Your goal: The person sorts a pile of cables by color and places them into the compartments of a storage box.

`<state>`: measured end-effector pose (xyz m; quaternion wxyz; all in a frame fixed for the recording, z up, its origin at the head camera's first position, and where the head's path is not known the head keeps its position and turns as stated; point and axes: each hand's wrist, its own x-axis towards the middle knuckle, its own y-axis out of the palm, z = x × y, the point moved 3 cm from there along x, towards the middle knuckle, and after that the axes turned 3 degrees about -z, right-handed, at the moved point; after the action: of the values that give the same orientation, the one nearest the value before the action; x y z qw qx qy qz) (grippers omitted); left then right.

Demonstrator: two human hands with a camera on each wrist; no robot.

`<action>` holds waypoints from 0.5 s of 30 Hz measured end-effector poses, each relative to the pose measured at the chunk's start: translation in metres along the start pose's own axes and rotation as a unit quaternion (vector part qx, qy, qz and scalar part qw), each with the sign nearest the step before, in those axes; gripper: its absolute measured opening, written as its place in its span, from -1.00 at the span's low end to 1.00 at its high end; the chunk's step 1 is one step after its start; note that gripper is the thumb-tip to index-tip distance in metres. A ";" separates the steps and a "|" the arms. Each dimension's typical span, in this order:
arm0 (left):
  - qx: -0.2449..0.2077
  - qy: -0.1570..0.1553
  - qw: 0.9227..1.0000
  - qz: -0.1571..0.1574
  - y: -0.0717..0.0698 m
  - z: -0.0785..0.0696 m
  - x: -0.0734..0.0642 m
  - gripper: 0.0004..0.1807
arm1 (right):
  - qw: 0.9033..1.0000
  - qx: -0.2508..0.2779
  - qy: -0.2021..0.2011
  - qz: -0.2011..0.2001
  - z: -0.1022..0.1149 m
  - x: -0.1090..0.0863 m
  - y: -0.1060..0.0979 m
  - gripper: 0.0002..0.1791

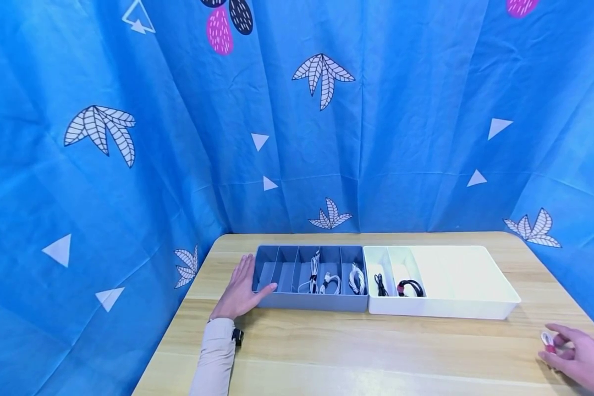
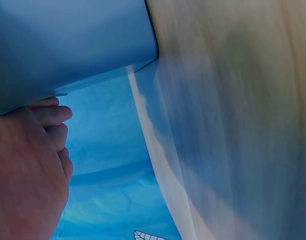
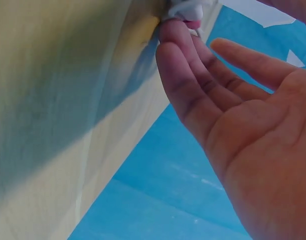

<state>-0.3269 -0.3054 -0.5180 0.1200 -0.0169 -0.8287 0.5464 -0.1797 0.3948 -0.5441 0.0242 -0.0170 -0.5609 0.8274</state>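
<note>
My left hand (image 1: 238, 290) rests at the left end of a grey divided box (image 1: 312, 301), its fingers along the end wall and its thumb reaching over the front rim. The left wrist view shows the fingers beside the box wall (image 2: 78, 45). Over on the right, my right hand (image 1: 576, 355) pinches a small bundled white cable (image 1: 547, 340) with a red tie, low over the table. In the right wrist view, the fingertips partly hide this cable (image 3: 187, 11).
Coiled white cables (image 1: 356, 279) lie in several grey compartments. Against that box's right end stands a white divided box (image 1: 445, 308), with a black cable (image 1: 380, 285) and a red-tied black cable (image 1: 414, 287) in separate compartments. Blue curtain (image 1: 401, 137) borders the wooden table (image 1: 376, 352).
</note>
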 end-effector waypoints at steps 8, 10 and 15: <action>-0.008 0.002 1.000 0.002 0.000 0.001 0.000 0.21 | 1.000 -0.010 -0.021 -0.013 -0.005 0.000 0.001 0.11; -0.009 0.004 1.000 -0.001 -0.001 0.001 0.000 0.21 | 0.999 -0.018 -0.029 -0.011 -0.008 0.002 0.003 0.11; -0.012 0.007 1.000 -0.005 -0.001 0.001 0.000 0.21 | 0.998 -0.042 -0.008 0.051 -0.017 0.005 0.009 0.15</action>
<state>-0.3274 -0.3069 -0.5176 0.1282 -0.0179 -0.8347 0.5353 -0.1840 0.4073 -0.5591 -0.0233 -0.0402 -0.5934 0.8035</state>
